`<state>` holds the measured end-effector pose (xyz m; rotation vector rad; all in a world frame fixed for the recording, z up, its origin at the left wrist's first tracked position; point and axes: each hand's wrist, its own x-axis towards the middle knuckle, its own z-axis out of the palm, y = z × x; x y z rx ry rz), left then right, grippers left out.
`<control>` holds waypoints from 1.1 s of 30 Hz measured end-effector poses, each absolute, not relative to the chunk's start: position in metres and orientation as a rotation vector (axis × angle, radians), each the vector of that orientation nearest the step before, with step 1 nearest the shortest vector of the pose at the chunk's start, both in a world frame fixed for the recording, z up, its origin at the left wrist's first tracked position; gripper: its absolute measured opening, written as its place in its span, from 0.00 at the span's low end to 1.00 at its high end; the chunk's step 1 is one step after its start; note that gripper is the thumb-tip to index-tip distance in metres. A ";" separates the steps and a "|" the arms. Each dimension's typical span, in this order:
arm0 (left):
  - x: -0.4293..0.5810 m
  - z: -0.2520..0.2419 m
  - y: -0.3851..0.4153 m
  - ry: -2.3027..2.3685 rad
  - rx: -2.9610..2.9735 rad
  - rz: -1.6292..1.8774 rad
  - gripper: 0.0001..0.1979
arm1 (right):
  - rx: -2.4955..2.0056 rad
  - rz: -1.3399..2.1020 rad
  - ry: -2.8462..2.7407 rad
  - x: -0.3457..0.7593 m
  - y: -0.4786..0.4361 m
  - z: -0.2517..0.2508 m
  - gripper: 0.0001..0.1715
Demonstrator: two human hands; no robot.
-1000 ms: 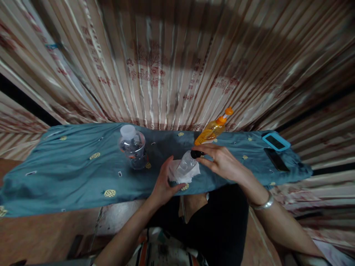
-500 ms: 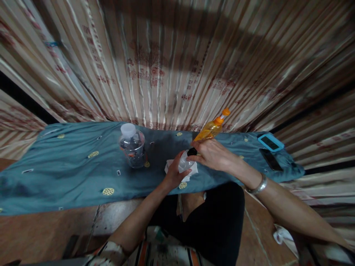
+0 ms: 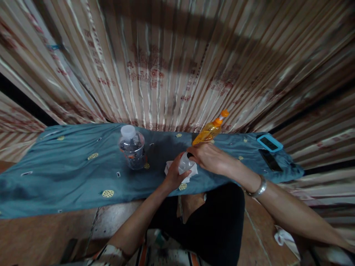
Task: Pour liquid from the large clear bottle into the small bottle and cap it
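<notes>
My left hand (image 3: 175, 173) is closed round a small, translucent whitish container (image 3: 185, 162), tilted above a white tissue (image 3: 192, 175) on the cloth. At the container's upper end, the bent fingers of my right hand (image 3: 205, 157) pinch a small black piece (image 3: 190, 155). Its shape is mostly covered by the fingers, so I cannot tell whether it is a cap. Just behind my right hand is a pump bottle of orange-yellow liquid (image 3: 208, 132), its lower end partly hidden.
A clear plastic cup (image 3: 135, 155) with a white-capped bottle (image 3: 128, 132) in it stands left on the teal cloth (image 3: 69, 177). A blue-framed device (image 3: 269, 142) and a black phone (image 3: 270, 160) lie at the right. A pleated curtain (image 3: 166, 74) hangs behind.
My right hand has shifted slightly down and turned, with its fingers drawn in closer round the black piece at the container. My left hand keeps its hold.
</notes>
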<state>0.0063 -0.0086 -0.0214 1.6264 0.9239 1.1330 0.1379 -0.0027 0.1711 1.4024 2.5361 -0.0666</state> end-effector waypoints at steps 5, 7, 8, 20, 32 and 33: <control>0.005 -0.016 -0.010 0.922 1.628 1.113 0.36 | 1.441 -0.035 2.551 0.138 -0.003 0.169 0.18; 0.005 -0.015 -0.010 0.907 1.628 1.105 0.36 | 1.387 -0.074 2.580 0.140 -0.002 0.169 0.17; 0.005 -0.015 -0.010 0.911 1.630 1.103 0.36 | 1.378 -0.081 2.577 0.141 -0.002 0.169 0.15; 0.005 -0.017 -0.009 0.913 1.646 1.108 0.37 | 1.476 -0.046 2.484 0.139 0.001 0.171 0.17; 0.005 -0.017 -0.008 0.951 1.630 1.102 0.38 | 1.533 -0.040 2.463 0.138 0.000 0.169 0.22; 0.005 -0.017 -0.008 0.957 1.628 1.098 0.38 | 1.547 -0.030 2.461 0.138 0.001 0.169 0.24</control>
